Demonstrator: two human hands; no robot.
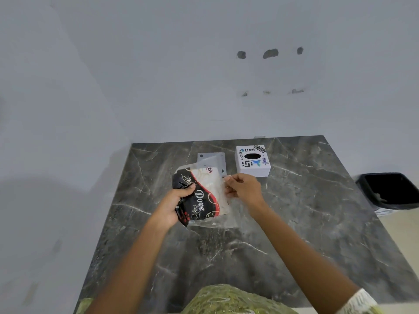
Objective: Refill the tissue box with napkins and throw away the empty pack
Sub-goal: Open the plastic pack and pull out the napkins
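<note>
Left hand (179, 201) clutches napkin pack (200, 196) just short of tissue box (252, 160); right hand (243, 188) pinches pack's clear edge. Bin (390, 190) well right of box.

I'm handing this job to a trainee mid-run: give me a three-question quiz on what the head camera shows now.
1. True or false: the tissue box stands on the marble counter, beyond the right hand.
2. Which hand grips the dark printed side of the napkin pack? A) left hand B) right hand
3. Fill in: the black bin stands off the counter's ____ edge.

Key: 1 true; 2 A; 3 right.
</note>
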